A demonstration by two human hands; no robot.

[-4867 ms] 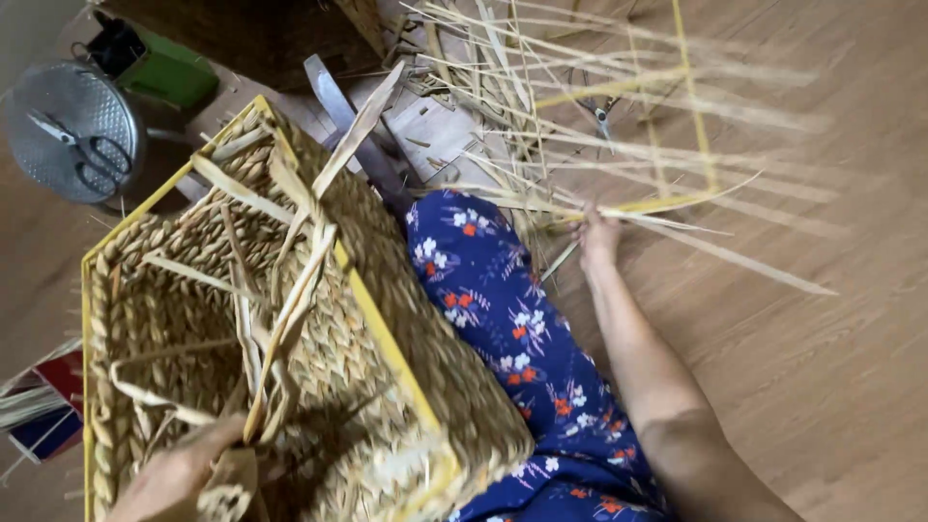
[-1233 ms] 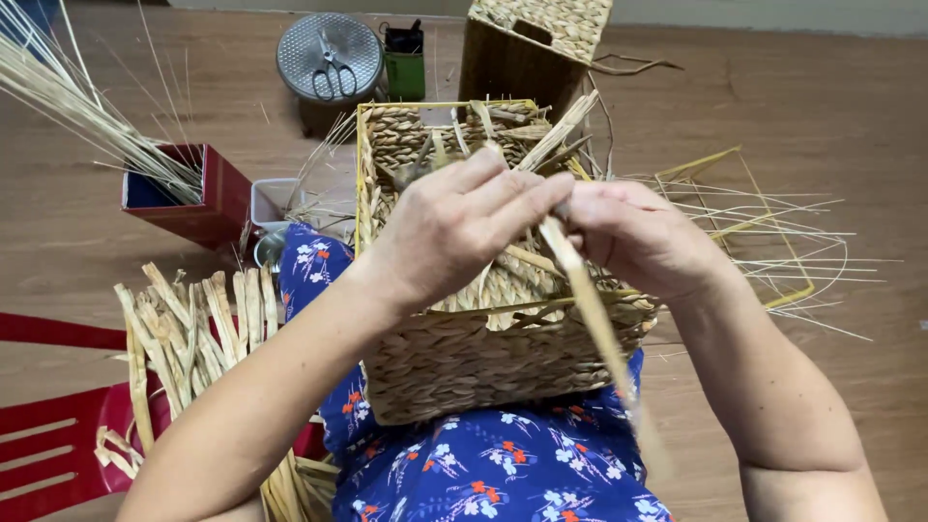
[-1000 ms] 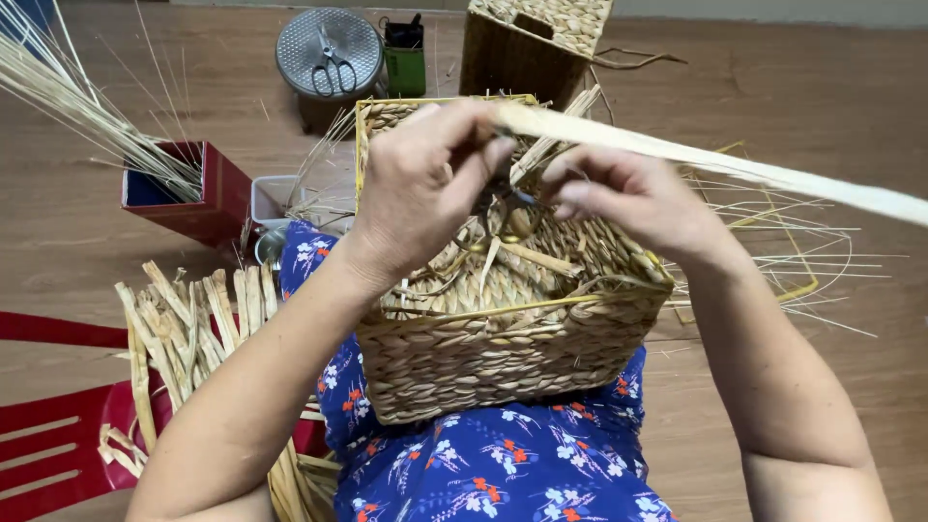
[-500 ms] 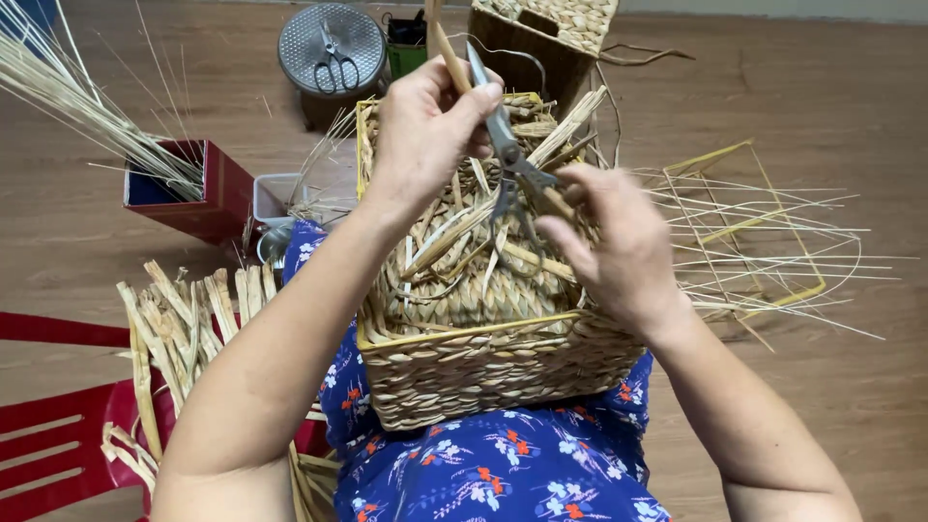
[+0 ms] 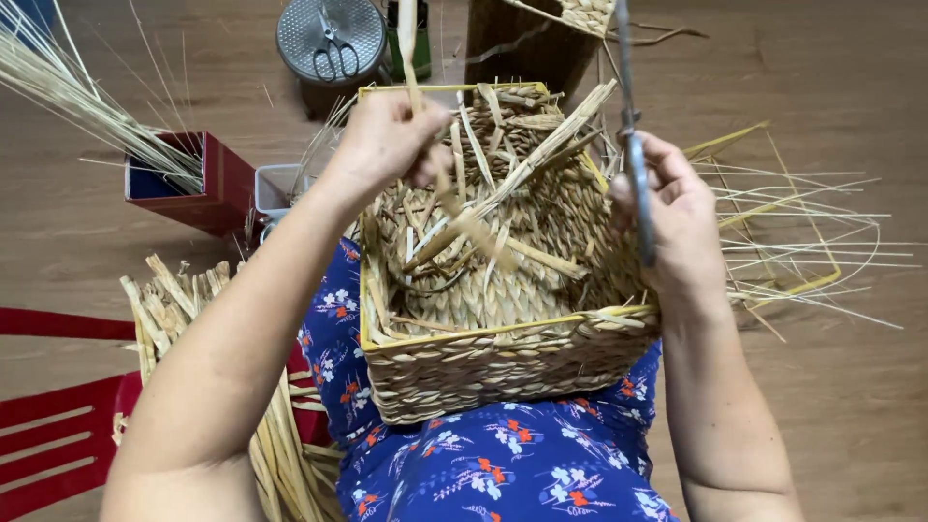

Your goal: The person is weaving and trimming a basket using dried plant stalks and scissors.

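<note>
We find a rectangular woven basket (image 5: pixel 493 367) resting on our lap, over the blue floral cloth (image 5: pixel 512 474), near the middle of the view. Its walls are braided straw on a yellow wire frame; loose straw strips (image 5: pixel 503 193) lie crossed inside it.

Our left hand (image 5: pixel 387 140) is clenched on one flat straw strip (image 5: pixel 410 39), which runs up and away from the far left corner of the basket. Our right hand (image 5: pixel 672 217) is closed around a pair of metal scissors (image 5: pixel 633 164), held upright at the basket's right rim, blades pointing away.

We judge the basket light and fairly stiff, best held by its framed rim. The strip looks light, pliable and likely to split or fray if bent sharply; grip it close to the weave.

On the floor to the left stands a red open box (image 5: pixel 208 184) holding thin pale reeds (image 5: pixel 77 87), with a small white container (image 5: pixel 275 188) beside it. A bundle of flat straw (image 5: pixel 193 300) lies near left. At the far side sit a round grey tin lid with a second pair of scissors on it (image 5: pixel 333 39) and a dark woven box (image 5: pixel 532 39). A bare yellow wire frame with thin reeds (image 5: pixel 802 222) lies to the right. We see no legible labels or signs.
</note>
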